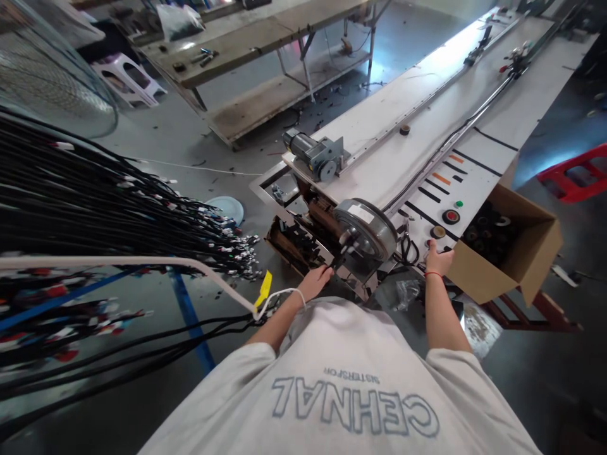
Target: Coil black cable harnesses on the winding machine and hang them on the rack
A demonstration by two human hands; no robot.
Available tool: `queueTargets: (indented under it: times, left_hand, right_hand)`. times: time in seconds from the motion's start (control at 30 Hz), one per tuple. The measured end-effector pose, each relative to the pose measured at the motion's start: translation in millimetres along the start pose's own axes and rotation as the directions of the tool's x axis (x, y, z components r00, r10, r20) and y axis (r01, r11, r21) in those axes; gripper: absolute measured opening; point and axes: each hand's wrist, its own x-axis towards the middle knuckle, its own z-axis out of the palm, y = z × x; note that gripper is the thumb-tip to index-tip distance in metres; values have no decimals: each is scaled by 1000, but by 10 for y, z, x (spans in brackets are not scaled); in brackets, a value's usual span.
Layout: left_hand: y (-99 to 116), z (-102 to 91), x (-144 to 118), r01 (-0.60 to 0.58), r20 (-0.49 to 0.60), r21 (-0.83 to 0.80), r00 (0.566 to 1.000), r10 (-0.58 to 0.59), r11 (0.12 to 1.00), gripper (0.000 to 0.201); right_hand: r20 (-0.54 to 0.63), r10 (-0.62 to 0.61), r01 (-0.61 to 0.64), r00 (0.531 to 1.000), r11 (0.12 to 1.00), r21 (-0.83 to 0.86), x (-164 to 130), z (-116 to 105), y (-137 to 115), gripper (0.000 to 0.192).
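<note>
My left hand is closed at the near end of the bench, its fingertips on a small dark part that I cannot make out. Just beyond it stands a round machine head with a grey rim and a white label. At the bench's near right edge, my right hand is curled with the thumb up; whatever lies under its fingers is hidden. A roll of tape sits right beside that thumb, and a red push button lies a little farther off. Black cable loops hang between both hands.
A long white bench runs away to the upper right, with a motor at its left corner. An open cardboard box of dark parts stands at right. Bundled black cables fill the left, near a blue frame.
</note>
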Motion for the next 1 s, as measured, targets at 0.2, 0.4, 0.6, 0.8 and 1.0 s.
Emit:
queueTargets:
  times: [0.2, 0.4, 0.6, 0.8, 1.0]
  left_hand:
    - [94, 44, 194, 65, 61, -176, 997, -55, 982, 56]
    - [52, 81, 261, 278, 283, -505, 948, -147, 817, 58]
    - [125, -17, 533, 438, 401, -633, 891, -214, 638, 46]
    - [192, -22, 538, 336, 328, -648, 933, -147, 684, 51]
    - [251, 57, 448, 228, 210, -495, 968, -139, 839, 57]
  right_hand:
    - [1, -1, 1, 1000, 1000, -14, 5, 14, 16, 77]
    - [2, 10, -10, 1000, 1000, -12, 34, 39, 37, 79]
    - [-13, 0, 0, 1000, 1000, -29, 25, 40, 21, 76]
    - [-28, 5, -5, 1000, 1000, -10, -6, 20, 3, 75]
    - [-20, 1, -2, 1000, 999, -32, -11, 36, 2, 76]
